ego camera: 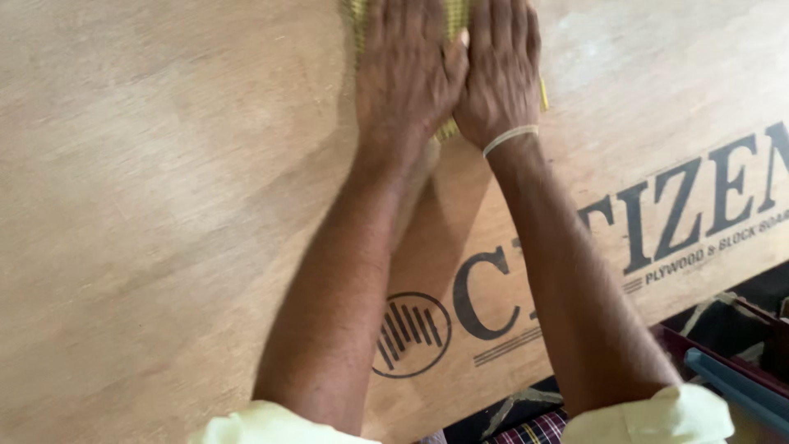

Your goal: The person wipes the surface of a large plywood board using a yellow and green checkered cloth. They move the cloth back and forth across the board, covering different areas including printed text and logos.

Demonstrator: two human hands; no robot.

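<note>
Hands press flat at the top centre of the frame: left hand and right hand, fingers extended, gripping nothing, pin a yellow cloth against the plywood. Most of the board looks bare, so little seems covered.

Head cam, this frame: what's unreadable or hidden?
- Yellow-green checked piece: mostly under both hands and cut by the top edge; its kind unclear.
- Left hand and right hand: fingertips cut off by the top edge.
- Plywood sheet: runs past the frame; arms cover part of its print.
- Blue item, lower right: cropped, unidentifiable.
</note>
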